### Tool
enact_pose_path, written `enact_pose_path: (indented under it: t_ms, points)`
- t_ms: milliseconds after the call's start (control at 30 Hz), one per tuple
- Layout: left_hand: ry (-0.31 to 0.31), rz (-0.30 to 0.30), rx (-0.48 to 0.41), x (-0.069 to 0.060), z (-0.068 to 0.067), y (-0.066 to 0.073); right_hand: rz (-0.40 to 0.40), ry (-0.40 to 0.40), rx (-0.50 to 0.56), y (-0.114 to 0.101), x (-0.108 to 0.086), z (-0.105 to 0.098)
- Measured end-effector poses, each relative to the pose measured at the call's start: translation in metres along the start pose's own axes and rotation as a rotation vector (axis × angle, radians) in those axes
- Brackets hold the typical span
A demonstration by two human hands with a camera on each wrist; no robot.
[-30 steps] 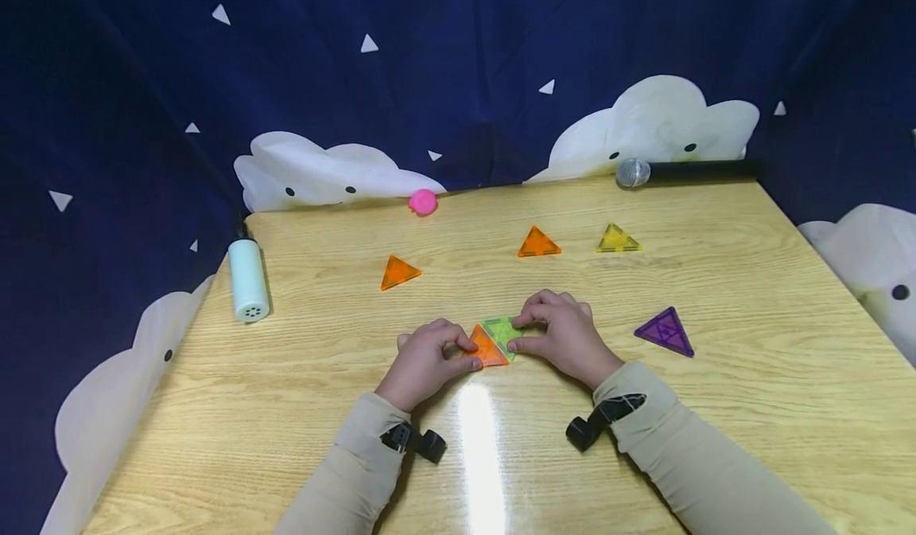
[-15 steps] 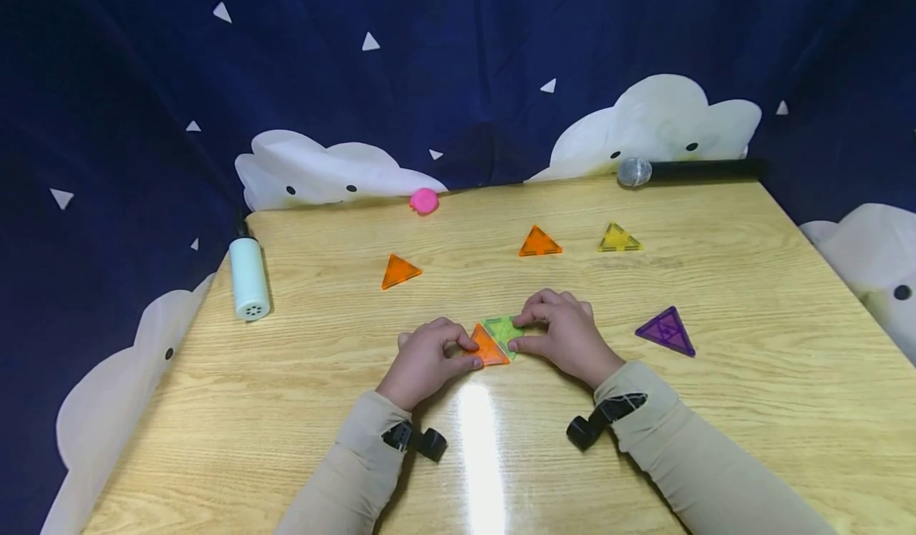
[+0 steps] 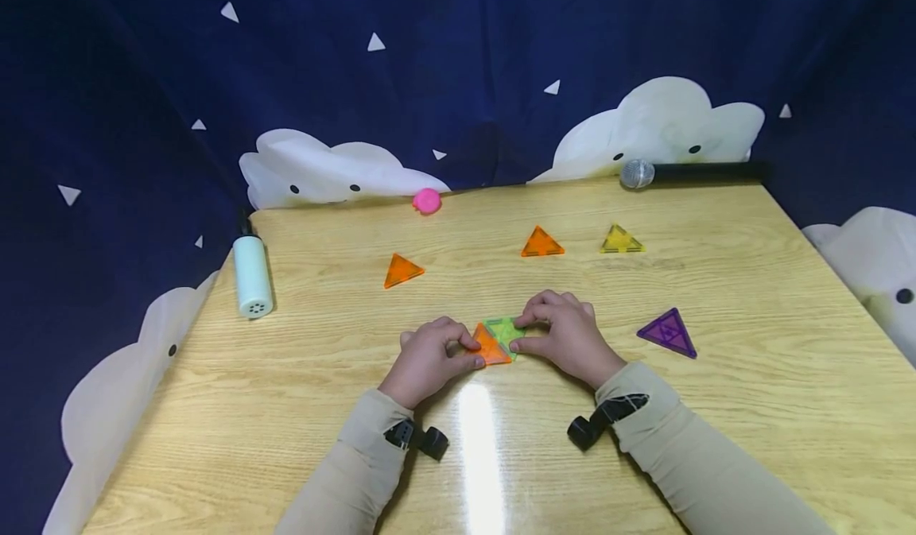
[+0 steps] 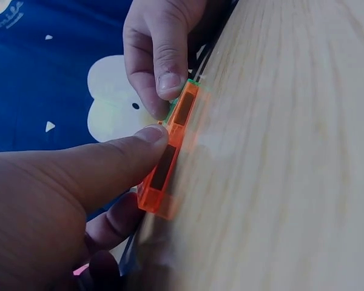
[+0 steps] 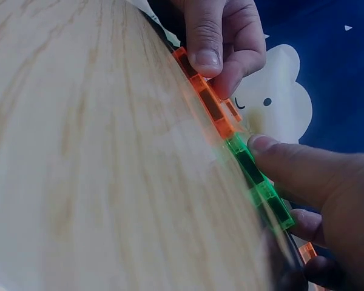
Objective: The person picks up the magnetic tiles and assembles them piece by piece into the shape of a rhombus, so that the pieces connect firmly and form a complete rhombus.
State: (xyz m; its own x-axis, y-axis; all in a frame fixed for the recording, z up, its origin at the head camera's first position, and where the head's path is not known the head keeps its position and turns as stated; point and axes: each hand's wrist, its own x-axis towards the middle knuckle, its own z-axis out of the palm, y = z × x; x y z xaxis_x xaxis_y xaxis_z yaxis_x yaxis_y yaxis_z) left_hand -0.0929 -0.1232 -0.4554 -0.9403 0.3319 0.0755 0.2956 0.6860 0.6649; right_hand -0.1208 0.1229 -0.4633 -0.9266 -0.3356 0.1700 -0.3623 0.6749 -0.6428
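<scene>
An orange triangular magnetic tile [image 3: 490,347] and a green triangular magnetic tile [image 3: 505,333] lie flat on the table, edge against edge. My left hand [image 3: 432,358] pinches the orange tile by its left side, thumb in front and forefinger behind. From the other side my right hand [image 3: 565,335] pinches the green tile between thumb and forefinger. In the left wrist view, the thumb presses the near edge of the orange tile [image 4: 164,160]. The right wrist view has the green tile [image 5: 261,185] touching the orange one end to end.
Behind the hands lie two more orange tiles [image 3: 403,271] and a yellow tile [image 3: 622,239]. A purple tile [image 3: 669,333] is to the right. A pink round object [image 3: 427,201], a microphone [image 3: 644,174] and a pale blue bottle [image 3: 253,277] stand or lie along the table's edges [image 3: 329,487].
The hands keep their hold on the two tiles, which stay edge to edge. Only the head view has shifted slightly.
</scene>
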Motion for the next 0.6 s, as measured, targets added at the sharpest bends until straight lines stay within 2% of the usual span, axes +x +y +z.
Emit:
enact_pose_path:
  t_ms: [367, 600]
  points:
    - [0.006, -0.001, -0.02, -0.0016, 0.002, -0.0021, 0.099, 0.07, -0.021, 0.0054, -0.0017, 0.0037]
    - [0.007, -0.014, 0.011, -0.0009, 0.0011, -0.0003, 0.091, 0.079, -0.023, 0.0046, -0.0001, 0.0034]
